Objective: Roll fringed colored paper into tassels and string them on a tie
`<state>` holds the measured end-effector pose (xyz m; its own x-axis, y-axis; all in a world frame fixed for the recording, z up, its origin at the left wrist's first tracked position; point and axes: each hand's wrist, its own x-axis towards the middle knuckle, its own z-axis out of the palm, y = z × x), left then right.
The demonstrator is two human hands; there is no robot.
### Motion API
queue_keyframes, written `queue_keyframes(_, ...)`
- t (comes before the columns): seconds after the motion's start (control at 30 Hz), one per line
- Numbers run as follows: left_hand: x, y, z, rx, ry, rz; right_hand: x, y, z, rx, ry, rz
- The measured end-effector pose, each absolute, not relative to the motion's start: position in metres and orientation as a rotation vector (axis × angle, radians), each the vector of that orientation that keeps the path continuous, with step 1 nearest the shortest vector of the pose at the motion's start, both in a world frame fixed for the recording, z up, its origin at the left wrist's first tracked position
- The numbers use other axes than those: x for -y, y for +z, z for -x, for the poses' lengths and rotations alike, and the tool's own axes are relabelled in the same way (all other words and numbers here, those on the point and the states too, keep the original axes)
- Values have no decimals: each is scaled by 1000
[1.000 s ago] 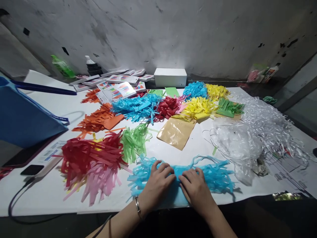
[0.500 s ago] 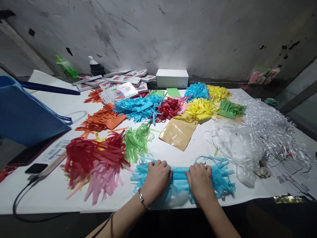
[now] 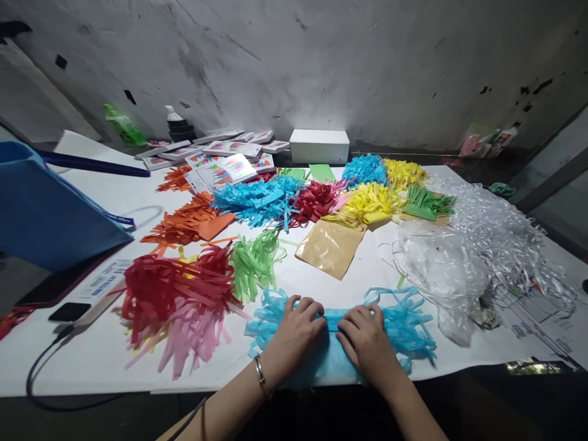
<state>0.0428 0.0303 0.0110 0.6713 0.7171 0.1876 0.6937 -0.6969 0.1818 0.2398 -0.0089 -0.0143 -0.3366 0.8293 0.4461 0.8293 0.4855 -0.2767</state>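
Note:
A sheet of light-blue tissue paper (image 3: pixel 321 365) lies at the front edge of the table, its left and right ends cut into fringe. Across its middle runs a folded or rolled band. My left hand (image 3: pixel 299 327) is curled over the left part of this band, and my right hand (image 3: pixel 365 334) over the right part, with a short stretch of band showing between them. Both hands' fingertips press on the paper; the thumbs are partly hidden. Left of the sheet lie red fringed tissue paper (image 3: pixel 177 282), pink fringe (image 3: pixel 195 334) and light-green fringe (image 3: pixel 252 263).
Behind are blue (image 3: pixel 260 199), orange (image 3: pixel 186 220) and yellow (image 3: pixel 372 202) tassels and a brown packet (image 3: pixel 331 248). Clear plastic (image 3: pixel 441 269) and silvery strands (image 3: pixel 500 239) lie right. A power bank (image 3: pixel 94 288) with a cable and a blue bag (image 3: pixel 55 208) stand left.
Both hands have moved closer together along the blue paper's band. The paper below the band now looks flatter, and my right hand's fingers are more spread.

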Motion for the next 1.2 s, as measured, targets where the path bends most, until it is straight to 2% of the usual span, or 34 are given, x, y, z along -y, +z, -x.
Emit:
queue_keyframes(0.33, -34, 5, -38, -1023, 549, -2791, 4, -18, -232, 2272, -188, 1242)
queue_keyframes(0.43, -30, -1, -31, -1050, 564, -2796, 10, -20, -241, 2290, -167, 1200)
queue_keyframes(0.57, -24, -6, -26, -1127, 566, -2718, 17, -18, -248, 2217, 29, 1222)
queue_keyframes(0.67, -22, 0, -33, -1282, 476, -2677, 17, -16, -242, 2058, 144, 1349)
queue_keyframes(0.87, -27, 15, -52, -1513, 224, -2678, 16, -13, -226, 1830, 35, 1627)
queue_keyframes(1.0, -31, 16, -51, -1478, 229, -2694, 20, -13, -225, 2007, -23, 1491)
queue_keyframes(1.2, -35, 8, -41, -1117, 417, -2796, 18, -17, -225, 2093, -9, 1435)
